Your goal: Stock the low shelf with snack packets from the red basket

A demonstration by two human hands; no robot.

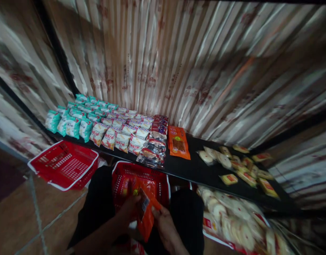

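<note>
Between my two hands is an orange snack packet (147, 216) with a dark window on its front, tilted over the basket. My left hand (128, 209) grips its left edge, the fingers dark and partly blurred. On the other edge, my right hand (164, 221) pinches it between thumb and fingers. Beneath them a red basket (167, 187) with a white rim stands between my knees, with more orange packaging inside. Up on the black shelf (184, 168) lies a stack of like orange packets (178, 143).
Left of the orange stack are brown-red sachets (155, 141), white snack bags (122, 140) and teal bags (72, 124) in rows. Yellow packets (245, 175) and round pale packs (213, 156) lie at right. A red basket (69, 166) sits left; a filled one (232, 219) stands right.
</note>
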